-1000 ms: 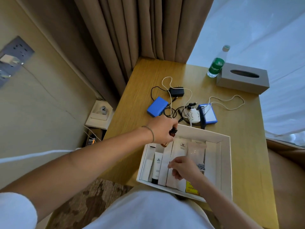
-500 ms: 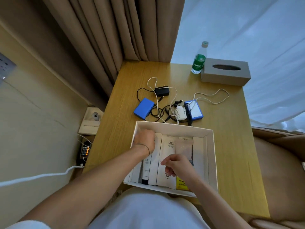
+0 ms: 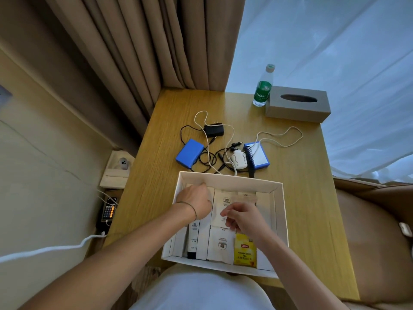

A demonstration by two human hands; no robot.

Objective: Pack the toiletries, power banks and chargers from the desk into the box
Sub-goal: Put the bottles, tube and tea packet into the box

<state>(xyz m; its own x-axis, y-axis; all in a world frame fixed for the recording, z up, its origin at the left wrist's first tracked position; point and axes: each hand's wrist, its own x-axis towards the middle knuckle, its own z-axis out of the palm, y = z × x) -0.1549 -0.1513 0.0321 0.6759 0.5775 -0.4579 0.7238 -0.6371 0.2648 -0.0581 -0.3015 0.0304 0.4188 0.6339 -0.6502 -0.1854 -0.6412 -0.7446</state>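
Toiletries step: my left hand [image 3: 196,203] curls low in the box [image 3: 279,220], grip unclear, right hand [image 3: 242,217] loosely curled over sachets [image 3: 225,202]; next, chargers [image 3: 213,130] and power banks [image 3: 189,153] on desk [image 3: 301,198]

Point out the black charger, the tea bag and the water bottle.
black charger [image 3: 214,130], head view, middle of its body
tea bag [image 3: 245,251], head view, centre of the yellow packet
water bottle [image 3: 263,90], head view, on the green label
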